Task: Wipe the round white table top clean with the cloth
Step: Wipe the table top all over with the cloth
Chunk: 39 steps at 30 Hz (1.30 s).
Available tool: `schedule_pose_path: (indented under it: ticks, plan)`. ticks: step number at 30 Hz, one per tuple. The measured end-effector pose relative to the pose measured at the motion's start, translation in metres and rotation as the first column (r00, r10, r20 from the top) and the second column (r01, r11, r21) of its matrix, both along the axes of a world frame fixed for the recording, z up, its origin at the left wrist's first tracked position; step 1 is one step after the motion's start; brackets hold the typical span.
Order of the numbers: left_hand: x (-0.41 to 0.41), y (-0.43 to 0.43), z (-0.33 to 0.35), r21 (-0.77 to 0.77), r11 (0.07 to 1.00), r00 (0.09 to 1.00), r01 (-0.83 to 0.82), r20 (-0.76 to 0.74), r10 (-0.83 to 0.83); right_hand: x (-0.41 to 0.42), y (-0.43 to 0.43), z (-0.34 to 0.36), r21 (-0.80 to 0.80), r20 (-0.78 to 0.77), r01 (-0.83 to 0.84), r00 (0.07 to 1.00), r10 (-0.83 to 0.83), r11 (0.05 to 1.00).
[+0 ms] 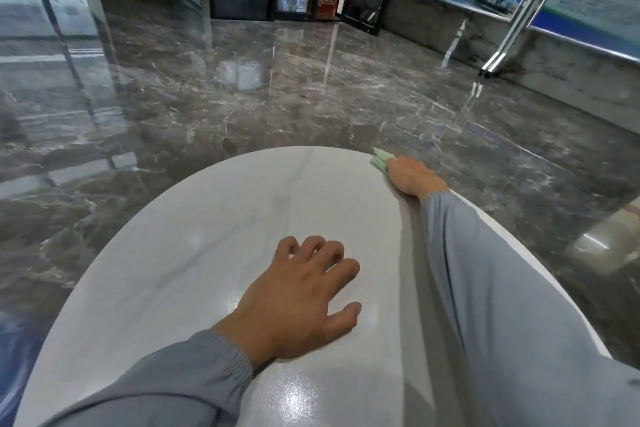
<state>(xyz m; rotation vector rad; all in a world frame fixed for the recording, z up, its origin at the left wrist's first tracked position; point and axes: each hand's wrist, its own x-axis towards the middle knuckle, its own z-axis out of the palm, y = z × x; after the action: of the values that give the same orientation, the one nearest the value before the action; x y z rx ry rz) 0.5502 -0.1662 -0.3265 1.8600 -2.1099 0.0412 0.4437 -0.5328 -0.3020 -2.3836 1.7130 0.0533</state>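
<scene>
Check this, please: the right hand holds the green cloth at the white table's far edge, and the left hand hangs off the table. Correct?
No: the head view shows the left hand resting on the table top, fingers spread. The right hand does hold the green cloth at the far edge.

Bright, soft light w/ glare on table top (194, 253) & floor (242, 87); wide-angle bend, edges blurry.
</scene>
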Motion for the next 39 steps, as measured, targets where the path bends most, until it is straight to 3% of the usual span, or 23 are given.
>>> schedule_pose_path:
  ticks: [4,9,13,17,22,24,27,29,32,35,39]
  plan:
    - [0.0,0.0,-0.001,0.006,1.0,1.0,0.011,-0.004,-0.011,-0.025,0.009,0.003,0.002,-0.021,0.082,0.996,-0.082,0.997]
    - [-0.002,-0.002,-0.005,-0.031,1.0,1.0,0.003,-0.025,-0.003,0.027,0.02,0.002,-0.008,-0.045,0.073,0.996,-0.074,0.997]
    - [0.0,-0.001,-0.005,-0.014,1.0,0.999,0.012,-0.036,-0.013,0.107,0.047,0.001,0.0,-0.062,-0.209,0.976,0.209,0.978]
    - [0.007,-0.004,0.001,0.004,1.0,0.988,0.024,-0.155,-0.023,0.172,0.089,-0.004,-0.002,-0.08,-0.493,0.867,0.491,0.87]
    - [0.02,0.0,-0.003,-0.029,0.999,0.956,0.025,-0.292,-0.033,0.184,0.11,0.0,0.0,-0.022,-0.626,0.78,0.626,0.78]
    - [0.033,0.012,0.0,-0.052,0.999,0.956,0.003,-0.293,-0.018,0.172,0.096,0.002,-0.01,0.04,-0.588,0.808,0.588,0.808]
    - [0.065,0.049,0.01,-0.133,0.985,0.965,-0.111,-0.25,0.075,0.15,0.067,-0.005,-0.079,-0.006,-0.391,0.92,0.391,0.917]
    - [0.096,0.08,0.011,-0.132,0.961,0.947,-0.242,-0.249,0.204,0.146,0.06,-0.01,-0.093,-0.035,-0.269,0.963,0.267,0.959]
    - [0.143,0.12,-0.001,-0.166,0.871,0.875,-0.463,-0.241,0.42,0.165,0.074,-0.011,-0.082,-0.059,-0.245,0.969,0.241,0.966]
    - [0.157,0.139,-0.017,-0.164,0.792,0.797,-0.588,-0.289,0.531,0.195,0.103,-0.008,-0.093,-0.107,-0.413,0.909,0.404,0.906]
    - [0.145,0.141,-0.028,-0.158,0.745,0.716,-0.648,-0.458,0.527,0.243,0.195,-0.007,-0.08,-0.165,-0.737,0.673,0.721,0.671]
